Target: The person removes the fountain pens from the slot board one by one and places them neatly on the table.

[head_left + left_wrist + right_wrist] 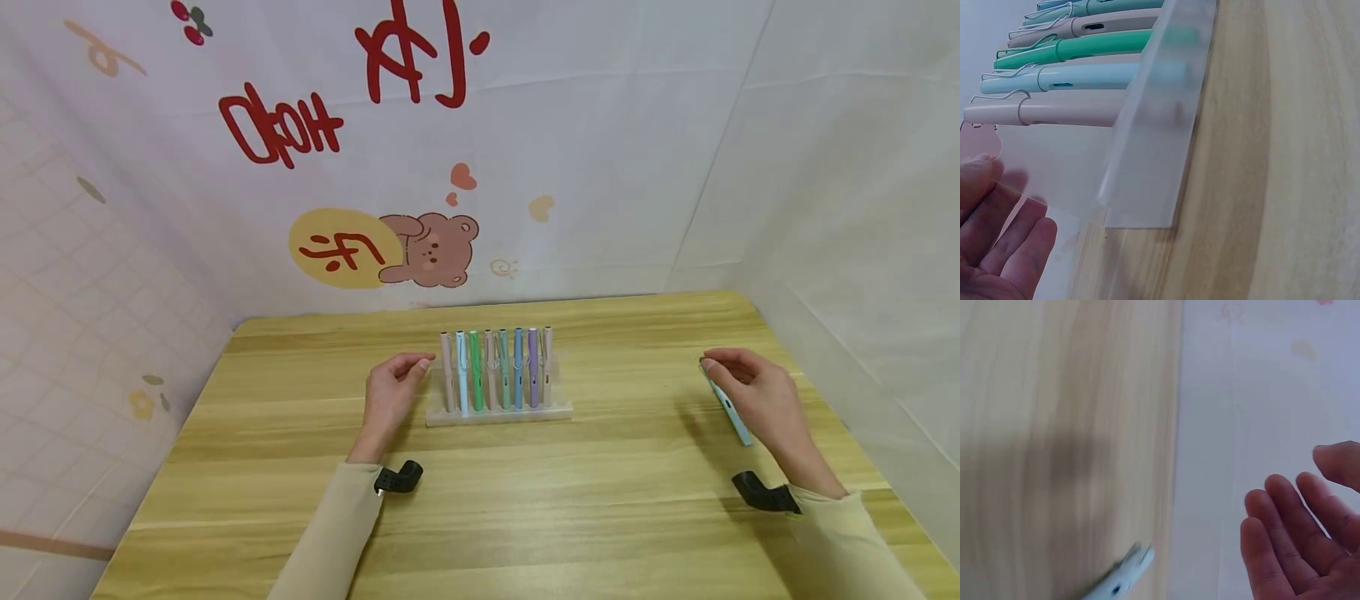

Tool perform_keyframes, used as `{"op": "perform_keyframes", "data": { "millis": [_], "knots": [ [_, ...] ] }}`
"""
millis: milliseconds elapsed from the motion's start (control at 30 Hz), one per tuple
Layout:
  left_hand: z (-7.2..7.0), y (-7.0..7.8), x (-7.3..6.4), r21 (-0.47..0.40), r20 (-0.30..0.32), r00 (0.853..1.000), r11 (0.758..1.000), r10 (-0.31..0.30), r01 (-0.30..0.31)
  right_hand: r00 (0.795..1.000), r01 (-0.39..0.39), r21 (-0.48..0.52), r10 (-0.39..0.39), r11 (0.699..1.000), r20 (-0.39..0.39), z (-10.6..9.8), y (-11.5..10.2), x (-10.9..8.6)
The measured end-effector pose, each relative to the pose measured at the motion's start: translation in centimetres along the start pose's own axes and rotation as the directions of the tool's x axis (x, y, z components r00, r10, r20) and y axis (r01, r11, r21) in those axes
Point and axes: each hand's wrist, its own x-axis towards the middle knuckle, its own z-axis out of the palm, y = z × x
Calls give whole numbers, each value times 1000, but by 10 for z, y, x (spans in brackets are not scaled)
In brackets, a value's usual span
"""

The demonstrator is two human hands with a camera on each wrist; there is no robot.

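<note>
pen (737,422): likely light, stiff, slick; best held mid-barrel | right grip (763,402): released, fingers parted near pen | left grip (392,393): pinching side of rack (525,415), probably brittle

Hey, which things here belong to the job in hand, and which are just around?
Part of the job, it seems:
pen stand, held by the left hand
eight pens in it
light blue pen by the right hand

Just around:
table
bear picture on the wall
black wristbands
</note>
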Motion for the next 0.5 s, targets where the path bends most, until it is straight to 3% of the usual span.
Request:
{"op": "perform_keyframes", "data": {
  "millis": [500],
  "knots": [
    [1, 1, -2, -43, -6, 1000, 999, -17, 17, 986, 162, 191, -166, 968, 6, 49, -56, 0]
  ]
}}
